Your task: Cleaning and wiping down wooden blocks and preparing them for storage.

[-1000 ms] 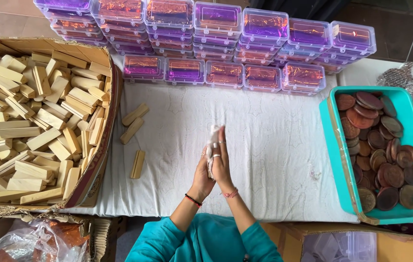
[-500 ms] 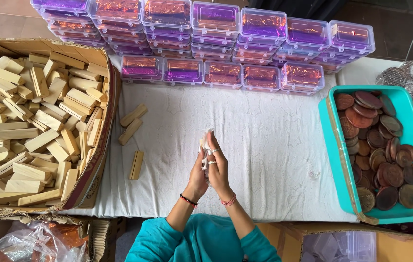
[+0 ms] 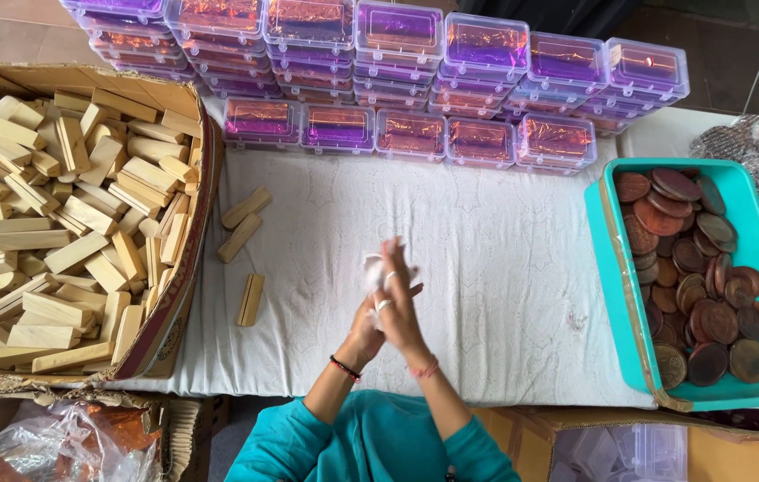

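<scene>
White cloth covers the counter [image 3: 504,295], and both hands meet above its middle. The left hand [image 3: 369,312] and the right hand [image 3: 402,308] are pressed palm to palm, fingers pointing away from the body, with a small white thing [image 3: 372,266] pinched between them near the fingertips. It is too small and blurred to tell what it is. So the grip is closed flat, both palms together around that little white piece, and it sits up in the air over the cloth, not touching it. Just to the left lie three loose wooden blocks [image 3: 244,234] on the cloth. Farther left is a big cardboard box [image 3: 185,295] piled full of the same pale blocks. To the right is a teal tray [image 3: 607,295] full of round brown discs [image 3: 696,277]. Along the far edge stand rows of clear plastic boxes [image 3: 415,134] with shiny purple and orange insides. I think the white piece could slip out if the palms loosen, since it peeks out near the fingertips, and it might then be hard to spot on the white cloth.
</scene>
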